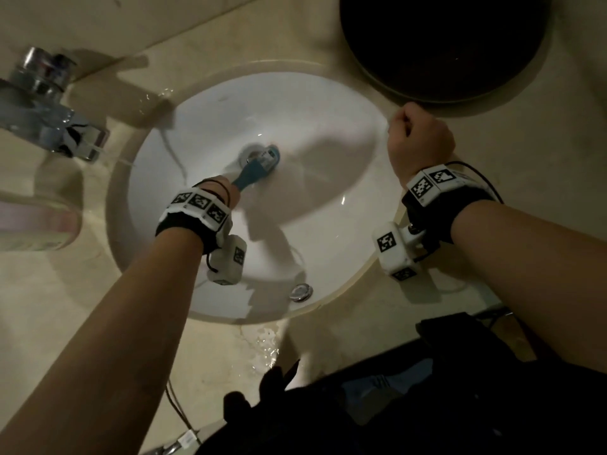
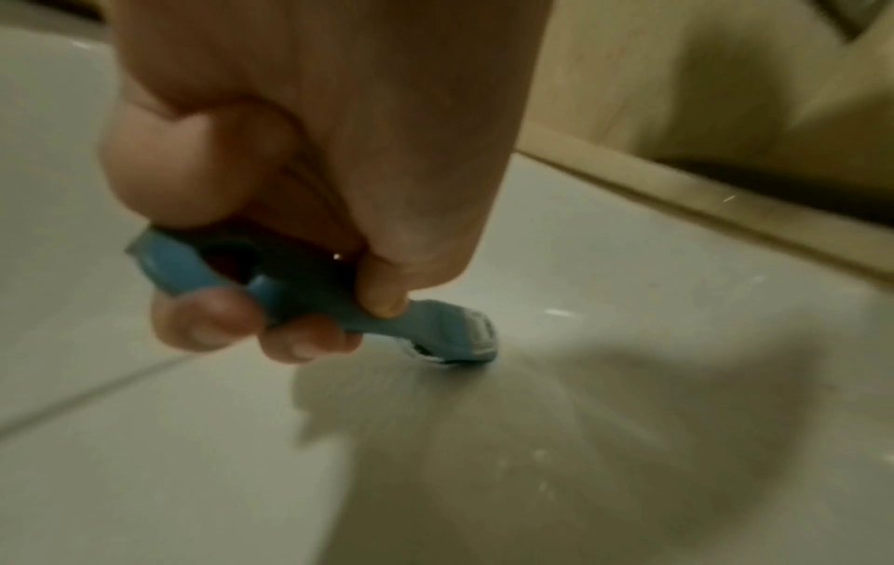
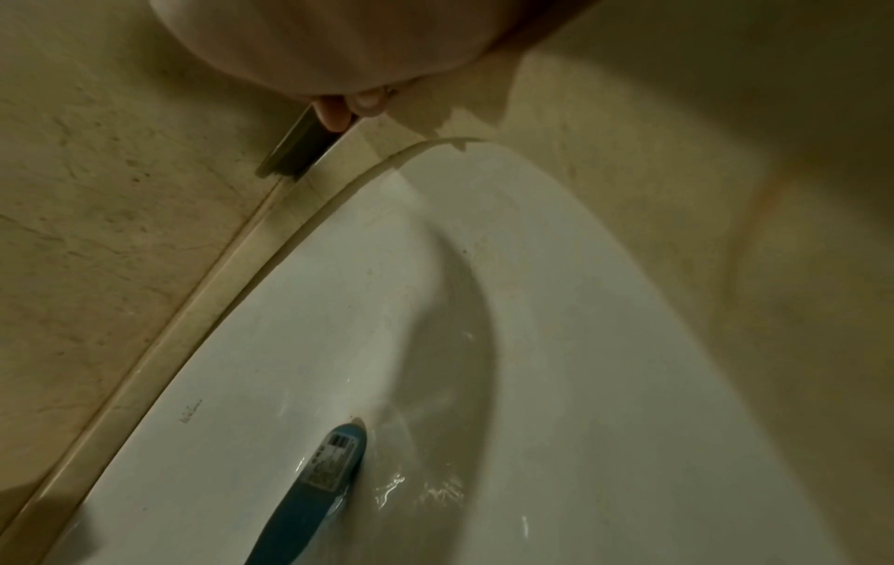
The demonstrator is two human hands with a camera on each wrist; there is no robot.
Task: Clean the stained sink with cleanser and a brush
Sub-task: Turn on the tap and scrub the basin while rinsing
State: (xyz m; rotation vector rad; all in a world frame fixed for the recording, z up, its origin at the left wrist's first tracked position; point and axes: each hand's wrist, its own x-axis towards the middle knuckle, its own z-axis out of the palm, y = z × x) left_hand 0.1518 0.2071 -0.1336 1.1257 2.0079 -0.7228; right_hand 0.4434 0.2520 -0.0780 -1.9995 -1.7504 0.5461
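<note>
The white oval sink (image 1: 295, 103) sits in a beige stone counter, and its basin is wet. My left hand (image 1: 223, 192) grips the handle of a blue brush (image 1: 259, 169). The brush head presses against the basin at the drain (image 1: 251, 154). In the left wrist view my fingers (image 2: 208, 317) curl round the brush (image 2: 435, 336) handle. The right wrist view shows the brush (image 3: 324, 478) head with a label on its back. My right hand (image 1: 418, 139) is a closed fist on the counter at the sink's right rim, with nothing seen in it.
A chrome faucet (image 1: 49, 103) stands at the left back. A blurred pink-and-white bottle (image 1: 36, 221) lies near the left edge. A large dark round vessel (image 1: 443, 44) sits at the back right. Water pools on the front counter (image 1: 262, 346). A chrome overflow (image 1: 300, 292) is in the near wall.
</note>
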